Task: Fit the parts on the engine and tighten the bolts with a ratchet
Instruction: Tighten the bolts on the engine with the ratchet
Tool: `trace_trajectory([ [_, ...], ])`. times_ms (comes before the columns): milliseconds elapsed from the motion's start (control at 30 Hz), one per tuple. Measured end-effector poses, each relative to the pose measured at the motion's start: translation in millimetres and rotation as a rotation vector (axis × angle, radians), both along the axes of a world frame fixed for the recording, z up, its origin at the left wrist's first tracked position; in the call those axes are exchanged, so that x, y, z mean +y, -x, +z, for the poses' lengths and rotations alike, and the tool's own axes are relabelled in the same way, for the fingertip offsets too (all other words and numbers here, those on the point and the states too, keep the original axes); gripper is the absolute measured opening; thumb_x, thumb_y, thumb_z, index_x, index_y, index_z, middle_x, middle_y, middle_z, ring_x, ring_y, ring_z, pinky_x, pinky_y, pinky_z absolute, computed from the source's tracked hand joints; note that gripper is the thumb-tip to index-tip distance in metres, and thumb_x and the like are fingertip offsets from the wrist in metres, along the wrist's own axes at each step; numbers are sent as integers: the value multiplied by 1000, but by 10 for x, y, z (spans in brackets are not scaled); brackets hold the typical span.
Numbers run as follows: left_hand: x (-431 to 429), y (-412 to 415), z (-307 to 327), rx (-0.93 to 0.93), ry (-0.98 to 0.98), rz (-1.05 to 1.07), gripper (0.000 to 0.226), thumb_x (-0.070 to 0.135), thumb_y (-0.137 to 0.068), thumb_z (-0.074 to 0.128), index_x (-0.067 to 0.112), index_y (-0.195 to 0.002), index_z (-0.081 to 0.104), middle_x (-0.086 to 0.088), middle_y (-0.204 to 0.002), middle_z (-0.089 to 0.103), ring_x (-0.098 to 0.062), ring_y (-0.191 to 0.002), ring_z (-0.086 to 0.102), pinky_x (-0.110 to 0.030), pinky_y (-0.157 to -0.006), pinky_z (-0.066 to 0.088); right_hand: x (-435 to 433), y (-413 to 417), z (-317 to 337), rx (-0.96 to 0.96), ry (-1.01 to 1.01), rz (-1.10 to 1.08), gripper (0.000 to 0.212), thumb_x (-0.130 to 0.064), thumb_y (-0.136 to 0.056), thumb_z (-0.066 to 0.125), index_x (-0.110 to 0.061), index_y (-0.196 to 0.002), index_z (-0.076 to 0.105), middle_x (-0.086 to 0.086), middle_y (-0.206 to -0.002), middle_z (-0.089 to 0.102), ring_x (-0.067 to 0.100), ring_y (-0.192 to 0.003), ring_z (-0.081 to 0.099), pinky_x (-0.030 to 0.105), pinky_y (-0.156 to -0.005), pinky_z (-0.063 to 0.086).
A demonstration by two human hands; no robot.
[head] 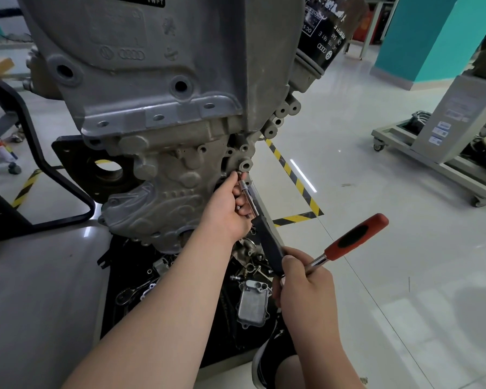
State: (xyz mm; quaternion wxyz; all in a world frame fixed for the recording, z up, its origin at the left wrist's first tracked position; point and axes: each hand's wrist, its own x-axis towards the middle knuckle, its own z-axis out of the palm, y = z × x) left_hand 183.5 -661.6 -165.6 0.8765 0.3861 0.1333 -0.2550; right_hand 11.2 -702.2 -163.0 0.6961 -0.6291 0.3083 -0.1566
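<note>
From the head camera, the grey engine [163,108] hangs upright over a black mat [124,313] on the floor, with a black oil filter [323,32] at its upper right. The left hand [227,211] is up against the engine's lower right edge, fingers curled round a slim metal rod [249,197] whose top end sits just below a round boss [246,165]. A long black strip [267,237] runs down from that hand to the right hand [303,279]; whether the right hand also holds it I cannot tell. The right hand grasps the ratchet [357,237] by its chrome shaft, the red and black handle pointing up and to the right, clear of the engine. A silver finned part [253,304] and loose small parts lie on the mat between the forearms. Yellow and black tape [295,181] marks the floor
</note>
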Motion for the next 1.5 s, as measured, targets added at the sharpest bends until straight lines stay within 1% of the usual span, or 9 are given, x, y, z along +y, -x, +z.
trace_trajectory([
  [100, -23, 6, 3, -13, -47, 6, 28, 36, -99, 51, 21, -77, 61, 11, -41, 30, -4, -31, 23, -14, -29, 22, 2, 3, -17, -10, -13, -14, 29, -9, -94, 44, -25, -93, 68, -4, -44, 46, 7, -38, 43, 17, -37, 37],
  [400, -62, 6, 2, -30, -123, 44, 25, 33, -99, 53, 19, -83, 65, 12, -39, 33, -4, -28, 27, -15, -28, 19, 47, 4, -53, -25, 13, -4, 37, -9, -93, 44, -26, -71, 68, -2, -45, 42, 10, -38, 37, 18, -35, 32],
  [467, -72, 18, 12, -26, -141, 52, 26, 33, -99, 52, 19, -81, 65, 12, -38, 32, -4, -27, 27, -15, -27, 20, 42, 3, -49, -22, 23, -4, 41, -10, -93, 44, -33, -72, 69, -2, -45, 42, 10, -37, 36, 18, -35, 32],
  [833, -100, 57, 41, 21, -170, 79, 28, 34, -99, 52, 19, -77, 62, 13, -38, 30, -4, -27, 24, -14, -28, 18, -17, -41, -41, 16, 30, -8, 27, -12, -94, 44, -25, -91, 67, -4, -43, 48, 7, -37, 44, 18, -37, 37],
  [1000, -71, 53, 35, 15, -192, 25, 29, 38, -98, 52, 22, -76, 61, 13, -38, 31, -4, -27, 23, -11, -28, 18, 11, -105, -61, -14, 62, 5, 26, -12, -95, 45, -27, -85, 65, -5, -44, 53, 5, -37, 45, 16, -36, 35],
  [1167, 49, 101, 17, -71, -277, -74, 26, 39, -98, 52, 17, -96, 66, 12, -47, 33, -3, -35, 24, -14, -30, 19, 59, -130, -108, -22, 60, 1, 25, -15, -95, 44, -27, -86, 63, -6, -44, 51, 6, -39, 47, 17, -40, 39],
  [1300, 171, 327, 4, -202, -460, -240, 33, 40, -96, 54, 10, -93, 67, 10, -49, 41, -4, -37, 27, -16, -33, 18, 42, -150, -57, 20, -148, -43, 27, -20, -91, 43, -20, -81, 68, -1, -45, 51, 12, -39, 46, 24, -42, 44],
  [1400, 298, 542, -17, -267, -517, -390, 39, 47, -95, 52, 15, -87, 72, 8, -51, 39, -5, -38, 30, -16, -34, 17, 26, -142, -15, 4, -484, -17, 29, -23, -94, 45, -10, -78, 65, 2, -47, 45, 13, -35, 37, 25, -42, 42],
  [1500, 395, 700, -38, -311, -522, -464, 38, 46, -96, 52, 12, -91, 69, 9, -48, 42, -6, -38, 31, -15, -34, 17, 53, -118, 30, -117, -868, 106, 51, -34, -99, 41, -9, -67, 72, 0, -44, 41, 11, -29, 36, 22, -37, 36],
])
